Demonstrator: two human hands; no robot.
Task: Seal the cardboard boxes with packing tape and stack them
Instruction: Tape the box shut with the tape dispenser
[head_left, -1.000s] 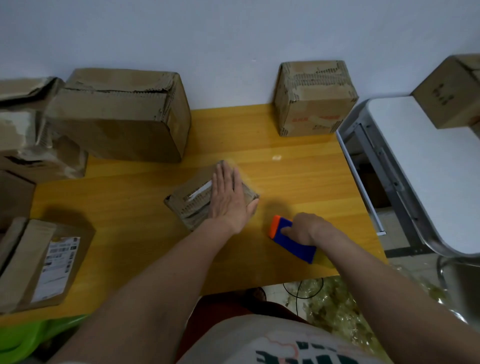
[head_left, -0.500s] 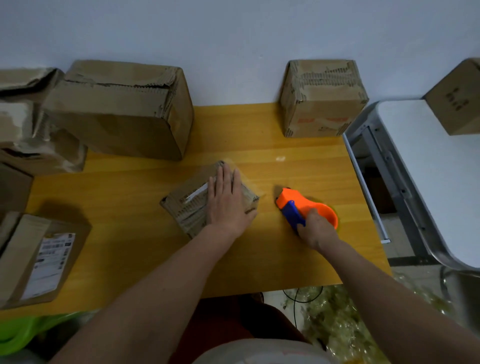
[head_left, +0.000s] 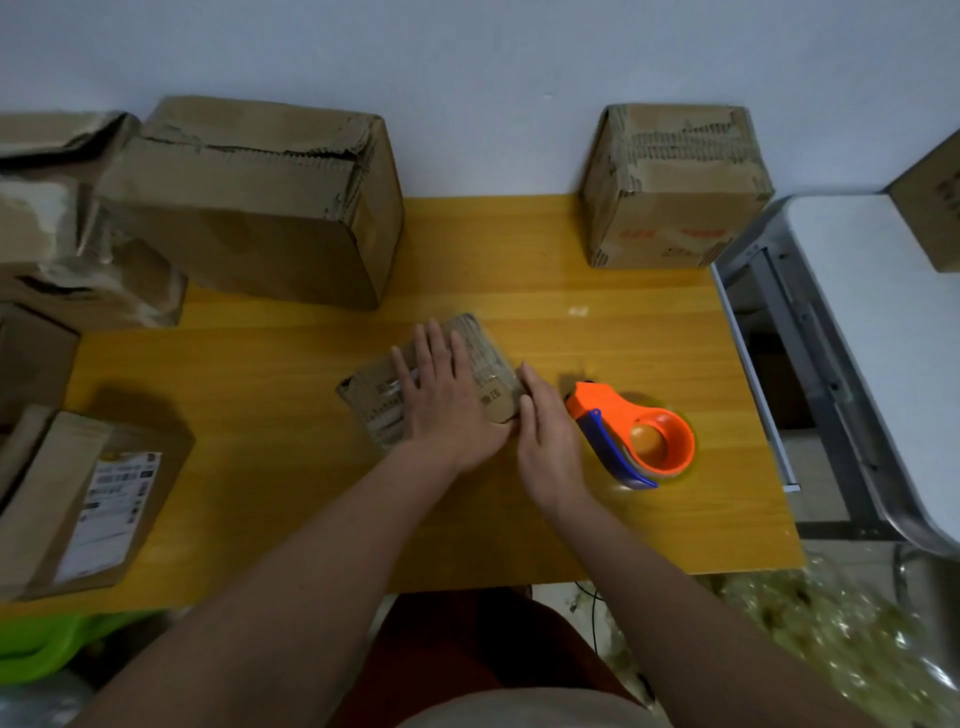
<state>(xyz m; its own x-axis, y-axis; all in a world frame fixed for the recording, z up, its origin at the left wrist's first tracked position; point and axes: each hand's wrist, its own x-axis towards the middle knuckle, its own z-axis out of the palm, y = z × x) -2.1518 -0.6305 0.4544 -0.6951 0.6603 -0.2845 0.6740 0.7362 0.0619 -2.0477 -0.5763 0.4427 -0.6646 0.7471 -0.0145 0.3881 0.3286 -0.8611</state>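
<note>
The small box (head_left: 483, 374) is pressed flat by the left hand (head_left: 441, 400); its side is touched by the released right hand (head_left: 548, 431). The tape dispenser (head_left: 639, 441) is left lying on the counter (head_left: 260, 467).

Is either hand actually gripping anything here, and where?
Nothing is gripped. The left hand lies flat on top of the small box; the right hand touches its right edge. The tape dispenser lies free.

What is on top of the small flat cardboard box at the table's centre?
The left hand lies flat on the small flat cardboard box; the right hand touches its right edge. The covered surface is hidden.
</note>
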